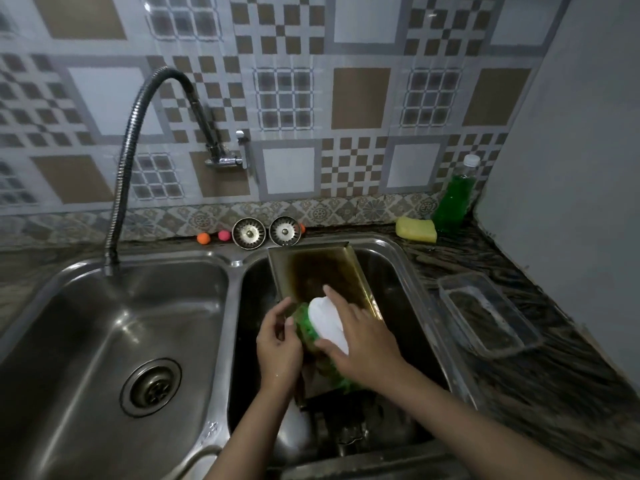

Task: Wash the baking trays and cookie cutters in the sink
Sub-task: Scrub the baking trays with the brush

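Observation:
A dark, stained metal baking tray (pixel 322 268) leans tilted in the right basin of the double sink (pixel 405 261), its far end resting on the back rim. My right hand (pixel 363 344) grips a scrub brush (pixel 327 323) with a white handle and green bristles, pressed against the tray's lower part. My left hand (pixel 278 344) holds the tray's left edge, fingers curled beside the brush. Dark shapes lie in the basin below the tray, too dim to identify.
A flexible tap hose (pixel 130 147) arches over the left basin, which has an open drain (pixel 151 386). Two strainer plugs (pixel 249 233) and small coloured balls (pixel 203 238) sit behind the sink. A yellow sponge (pixel 415 229), green soap bottle (pixel 453 199) and clear container (pixel 488 313) stand on the right counter.

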The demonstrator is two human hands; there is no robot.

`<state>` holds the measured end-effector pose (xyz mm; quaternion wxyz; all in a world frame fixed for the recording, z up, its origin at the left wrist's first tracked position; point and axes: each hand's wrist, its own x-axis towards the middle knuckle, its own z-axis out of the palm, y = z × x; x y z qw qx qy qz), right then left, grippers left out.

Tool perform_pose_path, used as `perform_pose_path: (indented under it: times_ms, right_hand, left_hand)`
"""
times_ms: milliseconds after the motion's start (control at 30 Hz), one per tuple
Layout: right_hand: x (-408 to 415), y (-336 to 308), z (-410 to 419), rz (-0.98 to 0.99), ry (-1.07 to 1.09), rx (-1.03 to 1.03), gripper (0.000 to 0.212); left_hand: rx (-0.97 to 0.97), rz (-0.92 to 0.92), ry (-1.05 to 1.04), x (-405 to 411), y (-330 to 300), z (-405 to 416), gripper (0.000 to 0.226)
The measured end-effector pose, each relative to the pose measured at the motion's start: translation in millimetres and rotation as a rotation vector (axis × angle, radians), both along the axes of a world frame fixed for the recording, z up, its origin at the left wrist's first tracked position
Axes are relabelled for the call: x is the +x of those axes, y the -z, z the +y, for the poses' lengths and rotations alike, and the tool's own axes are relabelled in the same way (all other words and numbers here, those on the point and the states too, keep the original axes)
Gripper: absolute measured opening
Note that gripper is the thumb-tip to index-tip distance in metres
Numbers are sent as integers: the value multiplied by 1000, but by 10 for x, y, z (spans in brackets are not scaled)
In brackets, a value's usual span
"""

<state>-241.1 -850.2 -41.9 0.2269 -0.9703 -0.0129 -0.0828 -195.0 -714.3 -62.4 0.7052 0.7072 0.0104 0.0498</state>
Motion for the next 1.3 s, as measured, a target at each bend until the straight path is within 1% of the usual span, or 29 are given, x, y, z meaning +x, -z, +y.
perform_pose_path:
  times_ms: [67, 133, 167, 200, 233, 267, 300, 333, 367, 433, 467, 500, 600, 633, 667, 700, 767, 800, 900, 933, 1033, 1067, 1133, 1200, 1233, 1300]
  right_hand:
    - [118, 23, -108, -23, 43, 56, 71]
    - [194, 21, -157, -50, 139, 215, 65]
    - [175, 9, -99, -47, 149, 280, 65]
    - [121, 5, 2, -46, 104, 313, 67]
    - [21, 3, 130, -34, 14, 302, 70]
    - [-81, 6, 224, -37, -84, 267, 72]
    - [-124, 6, 236, -35, -121, 227, 73]
    - [-87, 8, 160, -47, -97, 207, 73]
    - [34, -21, 36, -37, 7, 230, 72]
    - [293, -149, -221, -37, 285, 319, 64]
    - [355, -187, -226, -47, 346, 351, 60]
    - [340, -221, -124, -52, 341, 361, 57]
    - [110, -151, 295, -39, 103, 332, 54]
    - [100, -115, 261, -26, 91, 317, 55]
    - [177, -114, 141, -30, 149, 320, 55]
    - [287, -125, -6, -31, 255, 346, 55]
    - [390, -144, -105, -33, 360, 402, 54]
    - [360, -138, -32, -43, 346, 418, 54]
    - [153, -107, 334, -52, 176, 408, 54]
    - [180, -115, 316, -63, 181, 402, 54]
    - [468, -220, 115, -97, 365, 463, 53]
    - [480, -215, 134, -97, 358, 461, 52]
    - [308, -171, 330, -90, 260, 431, 52]
    - [128, -99, 440, -78, 173, 453, 52]
    - [169, -107, 396, -84, 191, 448, 51]
    - [427, -136, 238, -98, 306, 448, 51]
  left_hand:
    - [-17, 17, 62, -51, -19, 85, 39]
    - [-45, 43, 115, -102, -32, 113, 40]
    - [-72, 64, 125, -110, -46, 117, 41]
    - [-107, 85, 122, -100, -53, 123, 40]
    - [-147, 107, 114, -82, -69, 130, 40]
    - [-190, 126, 107, -60, -85, 143, 39]
    - [-228, 145, 102, -42, -96, 164, 39]
    - [-259, 155, 108, -33, -96, 185, 40]
    - [-278, 162, 124, -35, -100, 205, 40]
    - [-313, 189, 170, -50, -111, 186, 42]
    - [-329, 208, 188, -41, -110, 154, 42]
    - [-341, 226, 193, -15, -109, 118, 42]
    - [-459, 299, 139, 132, -93, 63, 42]
    - [-509, 314, 111, 164, -84, 77, 42]
    - [-553, 313, 95, 178, -74, 88, 42]
    - [-569, 315, 91, 168, -91, 90, 41]
    - [-547, 319, 104, 126, -107, 48, 41]
    - [-541, 319, 108, 117, -106, 17, 41]
    - [-557, 351, 85, 129, -111, -2, 42]
    - [-558, 354, 92, 115, -106, 1, 41]
    - [-514, 353, 151, 3, -141, -28, 40]
    - [-516, 351, 151, -9, -147, -38, 40]
    - [-537, 355, 107, 55, -150, -6, 40]
    - [-553, 355, 56, 128, -128, 59, 41]
    - [-537, 342, 53, 128, -130, 77, 41]
    - [-465, 325, 84, 58, -129, 48, 41]
